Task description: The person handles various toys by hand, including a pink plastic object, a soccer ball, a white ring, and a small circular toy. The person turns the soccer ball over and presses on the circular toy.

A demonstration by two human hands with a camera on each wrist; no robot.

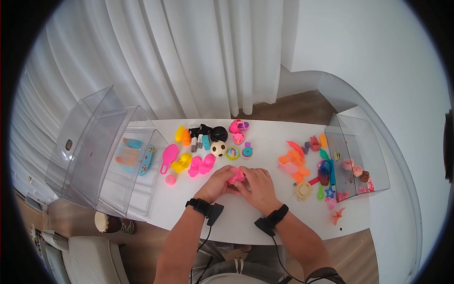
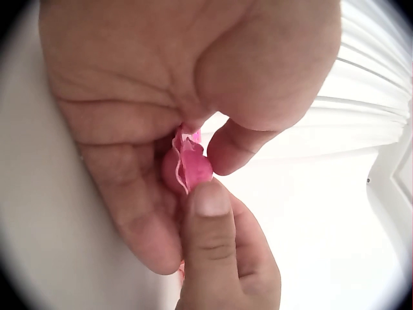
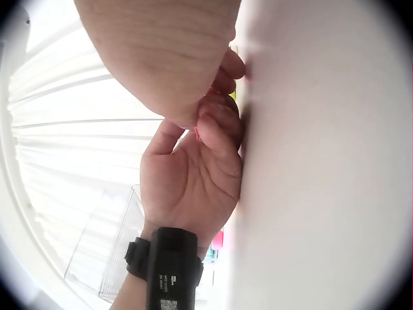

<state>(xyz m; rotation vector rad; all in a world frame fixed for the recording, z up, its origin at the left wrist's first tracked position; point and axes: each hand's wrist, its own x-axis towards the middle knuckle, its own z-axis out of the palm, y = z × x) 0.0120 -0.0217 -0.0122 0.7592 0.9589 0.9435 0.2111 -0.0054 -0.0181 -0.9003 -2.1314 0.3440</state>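
Observation:
Both hands meet over the near middle of the white table, around a small pink toy [image 1: 236, 176] with a wavy edge. My left hand [image 1: 217, 184] pinches it between thumb and fingers. From the other side my right hand [image 1: 260, 189] grips it, thumb pressed near the wavy edge in the left wrist view. In that view the pink toy [image 2: 193, 165] shows as a rounded, glossy piece, partly covered by fingers. The right wrist view leaves it almost wholly hidden behind the hands. Just beyond the hands lie a round green-rimmed toy [image 1: 232, 152] and pink toy shoes [image 1: 202, 164].
At left stands a clear lidded box [image 1: 101, 161] holding a teal toy [image 1: 146, 160]. Near it lie a pink hand mirror [image 1: 169, 156], yellow toys [image 1: 182, 162] and a small football [image 1: 218, 148]. Orange toys [image 1: 294, 163] and other small pieces sit beside a clear bin [image 1: 373, 156] at right.

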